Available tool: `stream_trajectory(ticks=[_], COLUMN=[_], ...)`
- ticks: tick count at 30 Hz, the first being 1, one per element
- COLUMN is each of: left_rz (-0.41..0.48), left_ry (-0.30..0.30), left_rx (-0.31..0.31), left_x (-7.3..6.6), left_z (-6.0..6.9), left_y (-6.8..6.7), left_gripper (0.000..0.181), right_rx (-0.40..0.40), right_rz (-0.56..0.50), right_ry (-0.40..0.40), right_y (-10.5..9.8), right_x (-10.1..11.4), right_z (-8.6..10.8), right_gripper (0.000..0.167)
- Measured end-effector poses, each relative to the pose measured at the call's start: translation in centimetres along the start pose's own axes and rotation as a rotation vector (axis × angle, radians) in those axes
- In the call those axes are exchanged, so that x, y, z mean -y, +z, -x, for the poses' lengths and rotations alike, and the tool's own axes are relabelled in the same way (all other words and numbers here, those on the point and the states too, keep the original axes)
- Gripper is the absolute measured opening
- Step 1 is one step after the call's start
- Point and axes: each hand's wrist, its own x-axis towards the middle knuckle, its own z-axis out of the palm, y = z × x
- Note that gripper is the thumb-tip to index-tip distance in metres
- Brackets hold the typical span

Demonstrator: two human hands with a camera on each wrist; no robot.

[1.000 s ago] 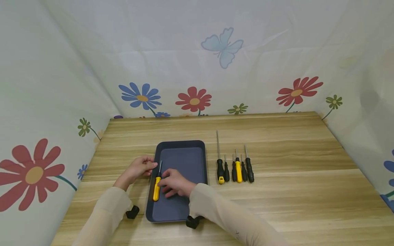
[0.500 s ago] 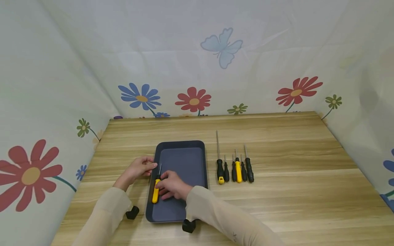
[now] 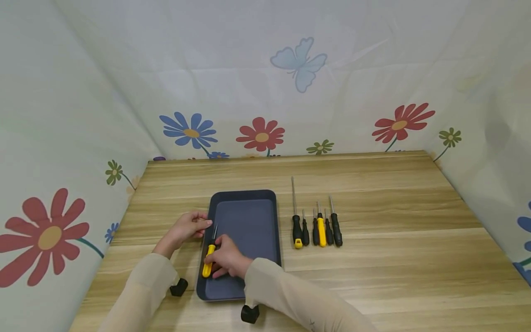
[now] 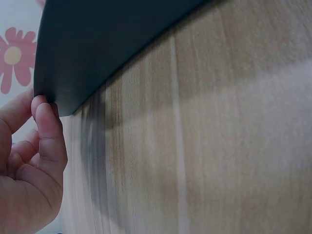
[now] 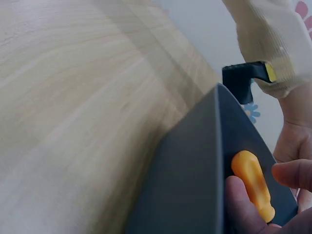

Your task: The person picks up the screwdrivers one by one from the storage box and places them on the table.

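A screwdriver [image 3: 209, 262] with a yellow handle and dark collar lies inside the dark tray [image 3: 249, 230], along its left side. My right hand [image 3: 227, 258] reaches into the tray and holds the handle. In the right wrist view the yellow handle [image 5: 251, 180] sits between the thumb and a finger; the shaft is hidden there. With thumb and fingertips my left hand [image 3: 188, 227] pinches the tray's left rim; the left wrist view shows these fingers [image 4: 49, 131] on the edge of the tray [image 4: 97, 48].
Right of the tray, several screwdrivers lie side by side on the wooden table [image 3: 386, 207]: a long black one [image 3: 296, 228], a yellow one [image 3: 321, 230], a black one [image 3: 336, 230] and small black ones. Flowered cloth walls [image 3: 249, 69] stand around the table.
The right hand and the yellow screwdriver have shifted slightly toward the tray's near end, with the fingers moving in on the handle. The left hand and the tray have stayed put.
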Motion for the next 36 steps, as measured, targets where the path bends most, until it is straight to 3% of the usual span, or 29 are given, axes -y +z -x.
stream_trajectory(ticks=[4,9,16,27,36], left_rz=[0.010,0.028,-0.004,-0.002,-0.005], left_ry=[0.017,0.080,0.012,0.010,0.008], left_rx=[0.008,0.049,-0.001,-0.010,-0.019], left_x=[0.0,0.0,-0.1,0.3,0.3], left_z=[0.1,0.5,0.2,-0.1,-0.2], left_y=[0.0,-0.1,0.1,0.1,0.2], left_gripper=[0.050,0.057,0.047,0.047,0.047], right_rx=[-0.027,-0.068,-0.105,-0.081,-0.053], right_rz=[-0.002,-0.010,-0.009,0.033,0.073], right_ry=[-0.025,-0.042,-0.052,-0.049,-0.045], right_y=[0.5,1.0,1.2,0.8,-0.8], right_x=[-0.5,-1.0,-1.4,-1.5,-1.1], right_z=[0.0,-0.1,0.1,1.1,1.8], right_gripper=[0.047,0.049,0.050,0.049,0.048])
